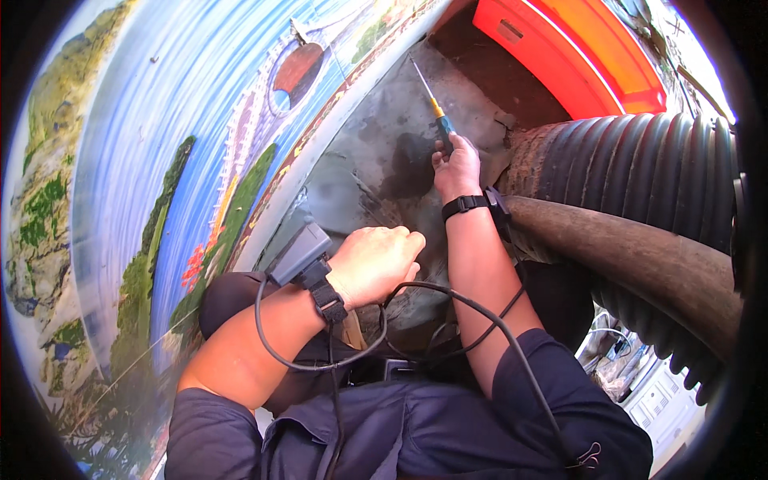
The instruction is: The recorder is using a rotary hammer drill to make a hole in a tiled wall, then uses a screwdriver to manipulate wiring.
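My right hand (458, 166) is wrapped round the handle of a screwdriver (440, 118), which is teal with a yellow collar. Its long thin shaft points away from me and slightly left, over the grey floor (352, 160). The tip is close to the bottom edge of the painted panel (304, 152); I cannot tell whether it touches anything. Nearer to me, my left hand (376, 260) is closed with its back turned up. Its fingers curl underneath, so whatever they may hold is hidden.
Ribbed black hose (632, 156) and a brown curved pipe (632, 248) lie to the right. An orange-red plastic piece (552, 56) stands at the far right. Wrist straps with grey and dark boxes sit on both my wrists, and a black cable (480, 316) loops across my forearms.
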Demonstrator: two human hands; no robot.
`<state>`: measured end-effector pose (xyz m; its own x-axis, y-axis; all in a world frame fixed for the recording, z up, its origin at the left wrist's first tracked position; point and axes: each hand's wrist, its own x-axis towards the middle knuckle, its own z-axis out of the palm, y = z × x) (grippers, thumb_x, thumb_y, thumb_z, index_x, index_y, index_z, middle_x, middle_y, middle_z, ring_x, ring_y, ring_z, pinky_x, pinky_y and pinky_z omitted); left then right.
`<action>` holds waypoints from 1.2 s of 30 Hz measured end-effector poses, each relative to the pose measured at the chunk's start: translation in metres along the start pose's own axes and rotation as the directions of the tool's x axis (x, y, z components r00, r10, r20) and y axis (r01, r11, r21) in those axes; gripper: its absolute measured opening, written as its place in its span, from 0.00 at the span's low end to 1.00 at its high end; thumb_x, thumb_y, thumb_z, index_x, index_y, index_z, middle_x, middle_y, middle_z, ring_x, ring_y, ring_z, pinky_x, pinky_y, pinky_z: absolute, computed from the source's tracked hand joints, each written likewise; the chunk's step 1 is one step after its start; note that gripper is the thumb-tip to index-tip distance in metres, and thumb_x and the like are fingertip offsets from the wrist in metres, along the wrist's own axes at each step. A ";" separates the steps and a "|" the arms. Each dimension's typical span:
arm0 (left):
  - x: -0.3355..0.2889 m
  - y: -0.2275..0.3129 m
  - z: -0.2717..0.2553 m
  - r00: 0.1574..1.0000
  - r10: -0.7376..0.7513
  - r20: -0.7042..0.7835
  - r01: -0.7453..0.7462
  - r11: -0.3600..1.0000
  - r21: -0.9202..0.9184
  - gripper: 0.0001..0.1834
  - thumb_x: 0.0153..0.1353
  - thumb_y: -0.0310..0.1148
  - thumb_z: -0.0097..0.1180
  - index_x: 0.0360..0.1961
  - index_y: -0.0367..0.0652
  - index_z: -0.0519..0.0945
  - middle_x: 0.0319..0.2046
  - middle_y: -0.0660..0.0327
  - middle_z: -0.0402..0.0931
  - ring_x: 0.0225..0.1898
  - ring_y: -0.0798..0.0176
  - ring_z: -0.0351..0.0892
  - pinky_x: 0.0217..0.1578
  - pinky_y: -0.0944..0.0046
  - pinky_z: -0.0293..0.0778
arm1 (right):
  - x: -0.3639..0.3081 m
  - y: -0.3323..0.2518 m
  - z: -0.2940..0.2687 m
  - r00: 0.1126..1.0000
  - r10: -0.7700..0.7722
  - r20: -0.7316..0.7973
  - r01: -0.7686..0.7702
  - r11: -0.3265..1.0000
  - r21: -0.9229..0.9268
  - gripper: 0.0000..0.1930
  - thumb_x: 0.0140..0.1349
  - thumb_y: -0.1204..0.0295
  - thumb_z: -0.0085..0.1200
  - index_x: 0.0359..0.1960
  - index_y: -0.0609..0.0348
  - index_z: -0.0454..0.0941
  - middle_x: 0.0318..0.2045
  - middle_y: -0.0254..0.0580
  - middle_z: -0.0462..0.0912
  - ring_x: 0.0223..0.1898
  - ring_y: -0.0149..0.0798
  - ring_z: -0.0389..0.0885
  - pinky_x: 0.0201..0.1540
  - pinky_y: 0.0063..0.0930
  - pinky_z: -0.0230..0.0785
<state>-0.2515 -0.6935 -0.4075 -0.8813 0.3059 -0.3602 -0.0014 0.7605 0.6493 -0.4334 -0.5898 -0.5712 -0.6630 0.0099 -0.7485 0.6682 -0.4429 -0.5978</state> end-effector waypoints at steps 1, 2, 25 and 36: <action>0.000 0.000 0.000 1.000 0.012 -0.008 -0.012 1.000 -0.001 0.15 0.60 0.36 0.57 0.44 0.39 0.75 0.35 0.51 0.78 0.41 0.46 0.80 0.42 0.49 0.77 | 0.000 0.001 0.000 0.999 -0.051 0.000 0.051 0.999 0.007 0.12 0.71 0.59 0.51 0.42 0.54 0.74 0.30 0.34 0.75 0.23 0.32 0.77 0.22 0.22 0.63; -0.001 0.000 0.000 1.000 0.016 -0.018 -0.016 1.000 -0.003 0.15 0.59 0.36 0.58 0.44 0.40 0.75 0.35 0.51 0.78 0.40 0.46 0.80 0.41 0.49 0.77 | -0.005 -0.001 0.002 0.998 -0.046 -0.053 0.044 0.999 -0.027 0.12 0.71 0.59 0.51 0.42 0.55 0.73 0.30 0.34 0.75 0.23 0.32 0.77 0.22 0.22 0.63; -0.014 0.005 -0.004 0.998 0.034 -0.045 -0.031 0.997 0.070 0.17 0.57 0.35 0.60 0.46 0.40 0.74 0.36 0.52 0.76 0.40 0.47 0.80 0.41 0.50 0.77 | -0.016 -0.003 0.007 0.999 -0.020 0.027 0.023 0.992 -0.128 0.14 0.71 0.57 0.52 0.43 0.55 0.74 0.31 0.36 0.76 0.25 0.33 0.77 0.21 0.22 0.63; -0.015 0.012 -0.003 0.998 0.032 -0.054 -0.028 0.996 0.080 0.18 0.57 0.34 0.60 0.47 0.39 0.74 0.36 0.52 0.76 0.40 0.46 0.80 0.41 0.49 0.77 | -0.012 0.002 0.005 1.000 -0.024 -0.005 0.024 0.998 -0.064 0.16 0.72 0.55 0.49 0.44 0.56 0.73 0.30 0.36 0.76 0.22 0.32 0.76 0.19 0.22 0.61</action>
<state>-0.2398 -0.6907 -0.3920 -0.9051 0.2989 -0.3024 0.0610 0.7952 0.6033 -0.4256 -0.5953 -0.5615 -0.6772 0.0255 -0.7354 0.6724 -0.3846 -0.6325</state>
